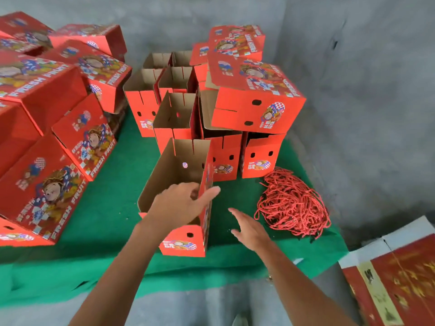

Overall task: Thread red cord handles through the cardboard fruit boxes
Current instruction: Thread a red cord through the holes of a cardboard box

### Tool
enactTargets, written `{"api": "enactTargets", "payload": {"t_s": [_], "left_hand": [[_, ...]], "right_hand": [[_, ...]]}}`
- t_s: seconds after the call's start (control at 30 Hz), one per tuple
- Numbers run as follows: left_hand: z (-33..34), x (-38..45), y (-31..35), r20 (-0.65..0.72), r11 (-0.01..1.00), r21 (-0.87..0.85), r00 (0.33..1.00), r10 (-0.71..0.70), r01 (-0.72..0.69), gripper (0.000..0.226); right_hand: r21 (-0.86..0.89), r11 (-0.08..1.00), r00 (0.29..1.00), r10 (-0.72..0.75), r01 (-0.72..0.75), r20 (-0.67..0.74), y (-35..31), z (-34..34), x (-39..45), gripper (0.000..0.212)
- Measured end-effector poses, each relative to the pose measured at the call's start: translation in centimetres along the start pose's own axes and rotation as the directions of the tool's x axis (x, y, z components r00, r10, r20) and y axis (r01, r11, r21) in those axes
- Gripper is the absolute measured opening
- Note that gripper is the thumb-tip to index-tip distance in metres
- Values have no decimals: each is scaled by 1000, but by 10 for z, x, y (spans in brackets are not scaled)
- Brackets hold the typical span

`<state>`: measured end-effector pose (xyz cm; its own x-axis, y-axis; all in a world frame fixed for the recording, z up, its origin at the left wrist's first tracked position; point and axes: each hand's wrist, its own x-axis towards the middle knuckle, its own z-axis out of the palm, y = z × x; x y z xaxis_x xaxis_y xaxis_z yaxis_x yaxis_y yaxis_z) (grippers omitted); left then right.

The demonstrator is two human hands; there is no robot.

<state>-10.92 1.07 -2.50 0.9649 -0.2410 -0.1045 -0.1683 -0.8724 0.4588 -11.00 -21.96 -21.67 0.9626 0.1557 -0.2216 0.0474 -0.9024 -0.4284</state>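
The open box (175, 184) stands upright on the green mat (106, 208), nearest the person, with more open boxes (174, 109) crowded behind it and closed printed boxes (47, 184) stacked to the left. A heap of red cords (293, 203) lies just to its right. The left hand (181, 203) grips the box's right wall at the rim, thumb outside. The right hand (249, 228) hovers relaxed and empty between box and cords.

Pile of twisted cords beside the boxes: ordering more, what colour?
Red, seen clearly in the head view: pile of twisted cords.
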Motion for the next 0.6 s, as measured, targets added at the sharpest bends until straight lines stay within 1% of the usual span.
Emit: {"api": "enactTargets", "payload": {"t_s": [0.07, 0.1, 0.2, 0.27, 0.37, 0.43, 0.5, 0.53, 0.6], "left_hand": [[-4, 29, 11, -3, 984, -176, 1000, -28, 27, 73], [-5, 45, 15, 7, 971, -234, 999, -46, 46, 64], [1, 89, 22, 127, 916, -359, 982, -142, 179, 33], [5, 111, 22, 192, 861, -425, 958, -215, 278, 24], [9, 131, 16, 236, 798, -486, 933, -273, 356, 21], [10, 138, 14, 277, 752, -522, 914, -297, 402, 24], [13, 140, 13, 325, 694, -548, 883, -338, 467, 30], [15, 140, 12, 349, 669, -551, 866, -358, 498, 32], [18, 139, 11, 376, 634, -549, 839, -393, 544, 35]], "right_hand": [[-59, 994, 993, 87, -92, -80, 25, -12, 13, 57], [-90, 986, 986, 129, -139, -110, 36, -17, 20, 51], [-162, 959, 967, 210, -232, -142, 66, -25, 38, 37], [-168, 948, 960, 250, -269, -126, 79, -27, 48, 30], [-202, 939, 959, 261, -279, -113, 91, -26, 57, 32], [-253, 927, 959, 253, -279, -131, 94, -25, 62, 31], [-260, 928, 961, 235, -267, -146, 93, -24, 65, 25], [-257, 934, 964, 212, -248, -160, 90, -22, 66, 23], [-246, 955, 972, 116, -166, -204, 80, -16, 66, 25]]}}
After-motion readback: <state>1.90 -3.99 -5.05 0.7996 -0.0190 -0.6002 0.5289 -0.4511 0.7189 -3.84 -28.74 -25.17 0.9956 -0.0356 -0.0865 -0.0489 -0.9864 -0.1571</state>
